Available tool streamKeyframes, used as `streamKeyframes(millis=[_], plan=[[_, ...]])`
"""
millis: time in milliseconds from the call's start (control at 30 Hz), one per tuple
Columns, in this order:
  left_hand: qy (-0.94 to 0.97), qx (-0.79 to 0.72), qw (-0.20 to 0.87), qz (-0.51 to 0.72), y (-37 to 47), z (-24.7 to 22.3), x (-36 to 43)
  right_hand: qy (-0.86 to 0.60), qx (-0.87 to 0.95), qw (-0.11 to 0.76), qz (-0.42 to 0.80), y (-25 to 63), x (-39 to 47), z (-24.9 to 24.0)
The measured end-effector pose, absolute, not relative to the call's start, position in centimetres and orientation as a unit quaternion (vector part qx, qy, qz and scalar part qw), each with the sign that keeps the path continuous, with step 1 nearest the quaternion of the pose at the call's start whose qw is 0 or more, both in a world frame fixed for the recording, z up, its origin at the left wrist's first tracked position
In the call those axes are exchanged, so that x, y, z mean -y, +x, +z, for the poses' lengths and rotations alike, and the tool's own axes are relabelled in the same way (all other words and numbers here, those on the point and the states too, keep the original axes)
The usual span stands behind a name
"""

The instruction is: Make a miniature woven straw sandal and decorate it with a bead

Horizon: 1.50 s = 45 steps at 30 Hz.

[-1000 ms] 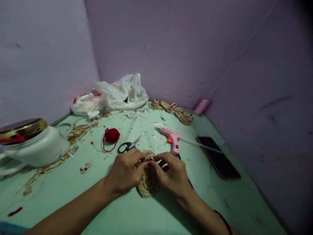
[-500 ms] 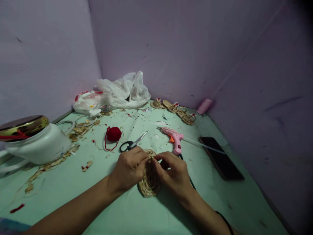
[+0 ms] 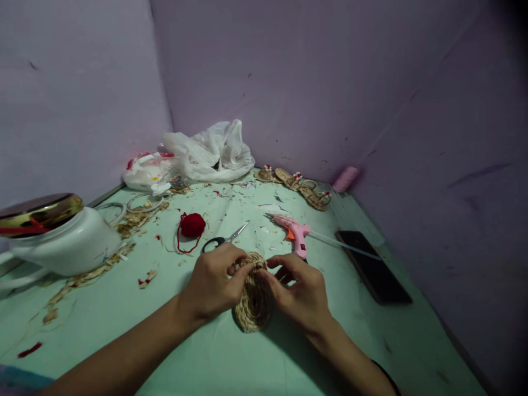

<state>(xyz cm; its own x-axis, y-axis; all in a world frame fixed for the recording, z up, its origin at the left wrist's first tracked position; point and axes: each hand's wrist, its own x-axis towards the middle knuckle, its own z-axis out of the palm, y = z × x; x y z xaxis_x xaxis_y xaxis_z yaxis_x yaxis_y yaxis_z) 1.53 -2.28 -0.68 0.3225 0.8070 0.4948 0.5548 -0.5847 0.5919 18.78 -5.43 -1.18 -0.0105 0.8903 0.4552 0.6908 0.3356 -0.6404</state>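
A braided straw sole (image 3: 252, 308), oval and tan, lies on the table in front of me. My left hand (image 3: 218, 278) grips its upper left edge between thumb and curled fingers. From the other side my right hand (image 3: 299, 289) has thumb and index finger at the sole's upper right edge, in a loose pinch. Just beyond my left hand are black-handled scissors (image 3: 225, 240), partly covered by it. A pink glue gun (image 3: 293, 228) with a clear glue stick lies beyond my right hand.
A red yarn ball (image 3: 192, 225) and straw scraps lie to the left, near a white pot (image 3: 78, 245). At the back are a white plastic bag (image 3: 218, 154) and small straw sandals (image 3: 305, 190). A dark phone (image 3: 373, 267) and a pink roll (image 3: 345, 179) are at right.
My right hand has shifted slightly right, its fingers a little wider apart. The left thumb has moved a bit over the sole's top. The sole stays in place.
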Motion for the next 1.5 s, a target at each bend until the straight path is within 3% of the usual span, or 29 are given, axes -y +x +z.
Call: streamKeyframes(millis=[133,333,433,667,800,1000,1367,1500], plan=[[0.738,-0.495,0.187,0.419,0.8,-0.2,1.5,-0.571,0.695,0.415,0.139,19.5,5.3,-1.2],[0.759,-0.507,0.232,0.336,0.9,-0.6,1.2,-0.529,0.727,0.409,0.158,19.5,5.0,-1.2],[0.743,-0.553,0.223,0.303,1.0,-0.5,1.4,-0.584,0.677,0.413,0.174,19.8,4.9,-1.1],[0.756,-0.561,0.26,0.215,1.3,-0.4,2.4,-0.593,0.725,0.295,0.189,19.2,5.4,-1.5],[0.729,-0.564,0.285,0.262,1.7,-0.8,2.6,-0.557,0.7,0.386,0.225,18.5,5.7,-1.5],[0.656,-0.525,0.354,0.41,2.1,-0.8,2.6,-0.51,0.498,0.555,0.429,18.5,5.0,-1.1],[0.642,-0.486,0.369,0.464,2.5,-0.5,2.7,-0.409,0.385,0.557,0.612,18.8,4.4,-2.1],[0.68,-0.486,0.296,0.462,2.5,-0.8,2.5,-0.41,0.36,0.557,0.627,18.7,4.4,-2.4]])
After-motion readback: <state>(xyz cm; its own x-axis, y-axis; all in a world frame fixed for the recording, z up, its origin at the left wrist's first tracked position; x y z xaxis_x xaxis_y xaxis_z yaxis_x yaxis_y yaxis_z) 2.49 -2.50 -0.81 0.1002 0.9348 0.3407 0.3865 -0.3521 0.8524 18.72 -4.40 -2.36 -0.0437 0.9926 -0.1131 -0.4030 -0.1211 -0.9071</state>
